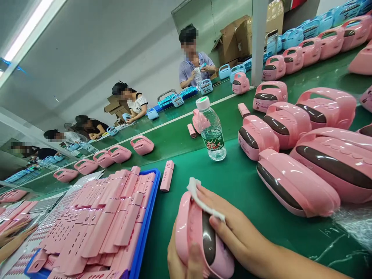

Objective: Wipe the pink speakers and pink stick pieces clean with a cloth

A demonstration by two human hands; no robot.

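My left hand (177, 252) grips a pink plastic casing (190, 232) with a carry handle and a dark glossy oval panel, at the bottom middle of the view. The casing is tilted, and my thumb lies across its near side. My right hand (241, 232) presses a folded white cloth (203, 203) against the top of the casing, near the dark panel. Part of the casing is hidden behind my hands. Just beyond lies a loose pink strip with small holes (167, 176).
A blue tray (152, 197) heaped with pink strips (107, 213) stands at left. Several pink casings (296, 182) crowd the right, by clear plastic wrap (354, 221). A water bottle (212, 131) stands ahead. Another person's hands (17, 236) show at far left; co-workers sit opposite.
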